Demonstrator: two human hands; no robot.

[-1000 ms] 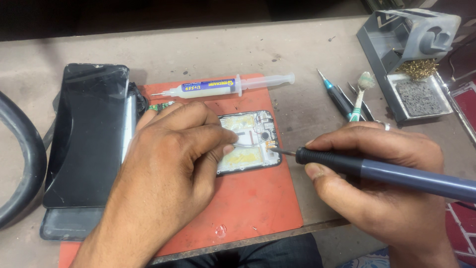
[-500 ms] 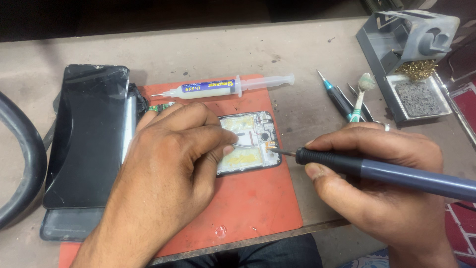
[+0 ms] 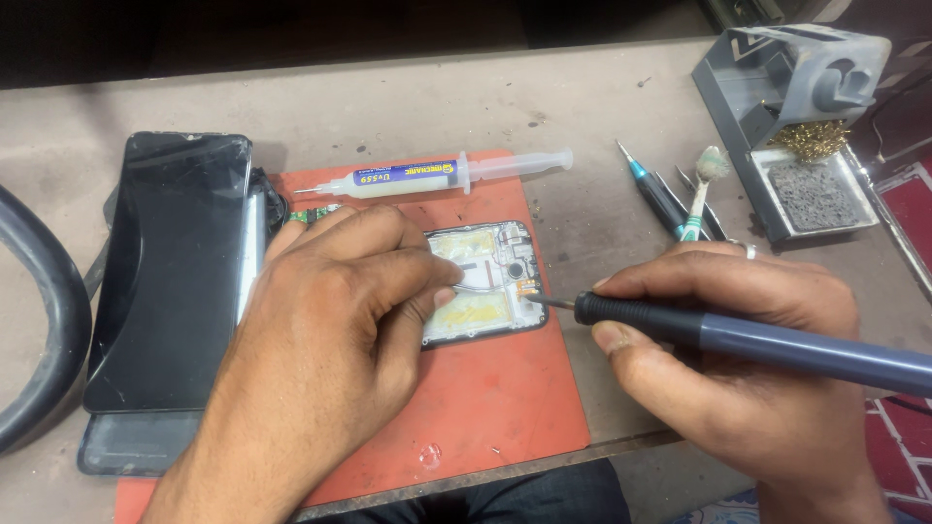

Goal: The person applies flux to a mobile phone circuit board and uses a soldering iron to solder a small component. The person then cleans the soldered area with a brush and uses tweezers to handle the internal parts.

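An opened phone frame (image 3: 490, 311) with yellow patches inside lies on an orange work mat (image 3: 485, 408). My left hand (image 3: 330, 330) rests on the frame and pinches metal tweezers (image 3: 485, 282) whose tips reach toward the frame's right edge. My right hand (image 3: 748, 369) grips a dark soldering iron (image 3: 757, 338). The iron's tip touches a small part at the right edge of the frame, close to the tweezer tips.
A flux syringe (image 3: 437, 177) lies at the mat's far edge. A black phone screen (image 3: 170, 272) lies at the left beside a thick black cable (image 3: 44, 320). A grey iron stand (image 3: 796, 116) with brass wool and sponge sits far right, with a screwdriver (image 3: 655, 194) and brush (image 3: 701, 189).
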